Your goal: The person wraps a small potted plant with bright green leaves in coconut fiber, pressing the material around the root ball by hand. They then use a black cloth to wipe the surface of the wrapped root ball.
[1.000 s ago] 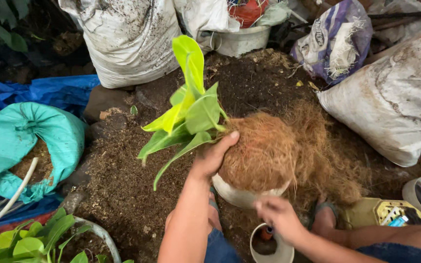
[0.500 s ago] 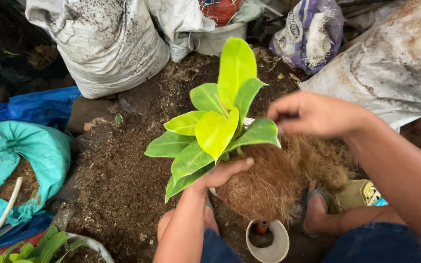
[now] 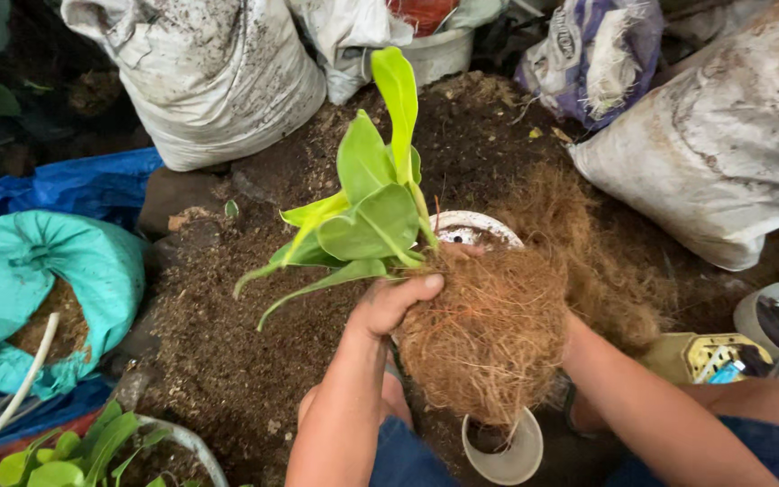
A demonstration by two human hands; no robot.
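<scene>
Head view: left hand (image 3: 394, 302) grips the plant (image 3: 367, 216) at its stem; right hand (hidden, grip unclear) packs fibre (image 3: 489, 334) round the roots; next, steady potting.

Right hand (image 3: 563, 335) now behind fibre ball (image 3: 489, 329).

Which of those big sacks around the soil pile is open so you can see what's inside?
The teal woven sack at the left: its mouth gapes, showing brown fill. The white sacks show no contents.

Soft, even daylight, dim in the upper left corner; sharp focus, faint shadows, no glare.
</scene>
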